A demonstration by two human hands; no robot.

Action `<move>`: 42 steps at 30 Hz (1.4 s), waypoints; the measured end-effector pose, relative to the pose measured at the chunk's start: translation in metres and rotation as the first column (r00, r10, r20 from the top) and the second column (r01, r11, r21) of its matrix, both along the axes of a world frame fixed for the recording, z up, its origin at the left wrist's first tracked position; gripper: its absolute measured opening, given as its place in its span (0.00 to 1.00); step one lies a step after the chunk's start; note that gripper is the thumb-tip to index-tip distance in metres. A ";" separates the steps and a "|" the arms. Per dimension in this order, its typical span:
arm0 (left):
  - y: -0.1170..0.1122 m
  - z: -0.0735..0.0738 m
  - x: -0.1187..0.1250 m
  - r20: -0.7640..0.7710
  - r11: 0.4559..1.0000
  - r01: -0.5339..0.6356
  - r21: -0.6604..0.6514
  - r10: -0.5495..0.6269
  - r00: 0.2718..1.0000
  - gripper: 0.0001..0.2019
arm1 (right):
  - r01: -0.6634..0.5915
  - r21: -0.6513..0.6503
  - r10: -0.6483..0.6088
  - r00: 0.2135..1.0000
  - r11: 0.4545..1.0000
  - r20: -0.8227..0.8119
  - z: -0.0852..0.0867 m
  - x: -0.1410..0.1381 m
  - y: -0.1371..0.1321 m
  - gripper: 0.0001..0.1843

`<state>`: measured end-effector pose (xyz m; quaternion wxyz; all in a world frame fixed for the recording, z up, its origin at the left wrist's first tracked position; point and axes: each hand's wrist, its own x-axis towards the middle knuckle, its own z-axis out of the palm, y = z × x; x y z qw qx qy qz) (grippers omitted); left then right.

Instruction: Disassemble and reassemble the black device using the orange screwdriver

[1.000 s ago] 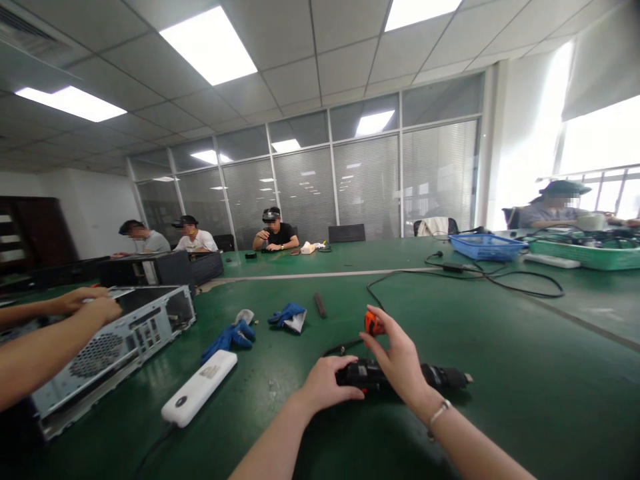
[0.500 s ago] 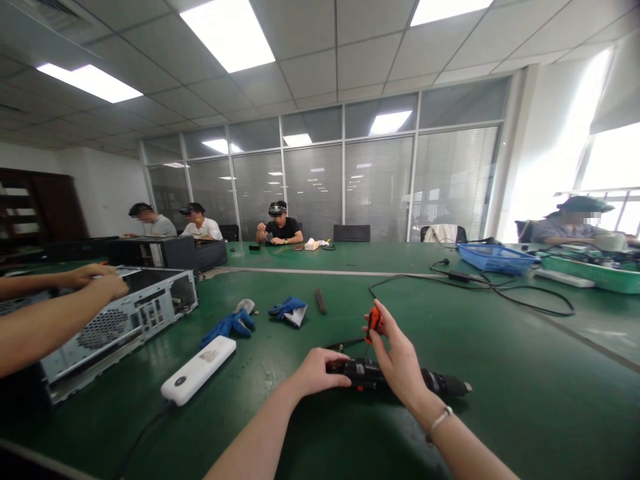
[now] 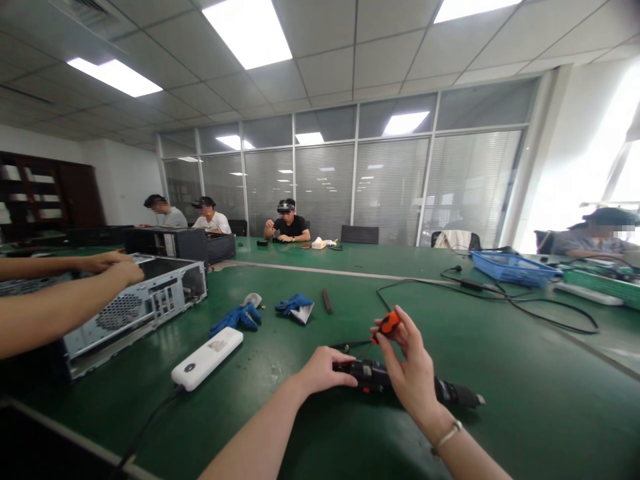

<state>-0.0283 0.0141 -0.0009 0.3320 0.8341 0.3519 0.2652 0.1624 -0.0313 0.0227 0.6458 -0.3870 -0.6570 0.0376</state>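
Note:
A black corded electric screwdriver (image 3: 457, 393) lies across the green table before me, its narrow tip toward the right. My left hand (image 3: 323, 371) grips its left end between thumb and fingers. Above the tool's middle, my right hand (image 3: 414, 373) pinches the orange and black handle of a small screwdriver (image 3: 390, 323). That handle leans, with its lower end toward the tool body. My right hand hides part of the tool, and I cannot make out where the small screwdriver's tip rests.
Blue work gloves (image 3: 295, 307), a dark bar (image 3: 327, 300) and a white power strip (image 3: 207, 359) lie to the left. Another person's hands (image 3: 117, 263) work over an open computer case (image 3: 135, 310). A black cable (image 3: 540, 313) and a blue basket (image 3: 513, 268) are at right.
The small screwdriver's handle has tilted from nearly upright to leaning right, with my right hand turning along. My left hand keeps its hold. The whole view has shifted slightly.

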 end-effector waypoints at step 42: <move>0.014 -0.002 0.005 0.084 0.998 0.045 0.053 -0.050 0.995 0.08 | -0.021 -0.108 0.057 0.936 0.994 0.348 0.018 -0.042 -0.005 0.38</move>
